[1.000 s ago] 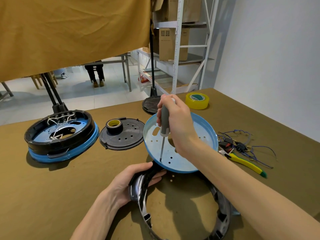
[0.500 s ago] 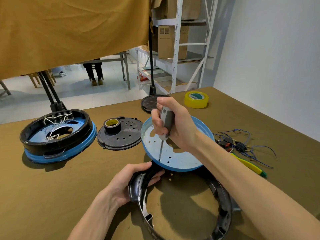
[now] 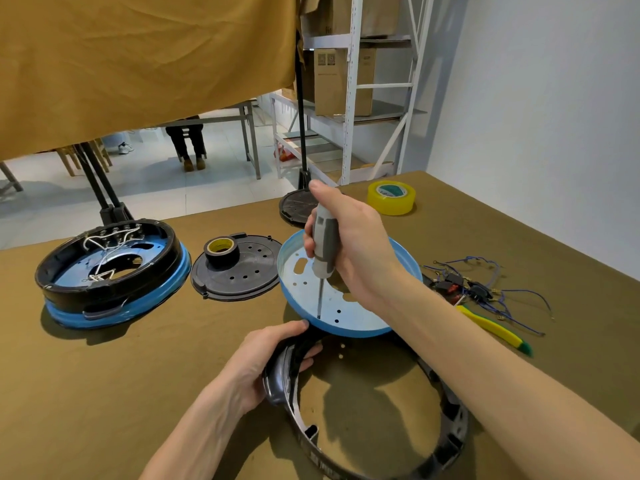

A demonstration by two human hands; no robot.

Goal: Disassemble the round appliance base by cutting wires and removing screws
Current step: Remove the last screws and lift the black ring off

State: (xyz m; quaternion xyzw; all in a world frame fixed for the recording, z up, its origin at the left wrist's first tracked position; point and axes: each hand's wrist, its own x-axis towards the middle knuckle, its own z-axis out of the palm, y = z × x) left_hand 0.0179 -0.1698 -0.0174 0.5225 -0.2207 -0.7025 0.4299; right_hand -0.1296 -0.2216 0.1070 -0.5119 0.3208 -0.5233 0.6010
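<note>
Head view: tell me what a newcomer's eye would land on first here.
At centre, the right hand grips a grey screwdriver upright, its tip down near the front edge of a tilted blue plate. Just below, the left hand holds a black ring on the olive table. Far left sits another round base, still wired, black over blue.

A mustard cloth (image 3: 138, 64) hangs across the upper left, above a pale tiled floor (image 3: 214, 181). A white metal shelf rack (image 3: 353, 98) holding cardboard boxes (image 3: 343, 81) stands beyond the table's far edge, beside a plain white wall (image 3: 540, 109).
</note>
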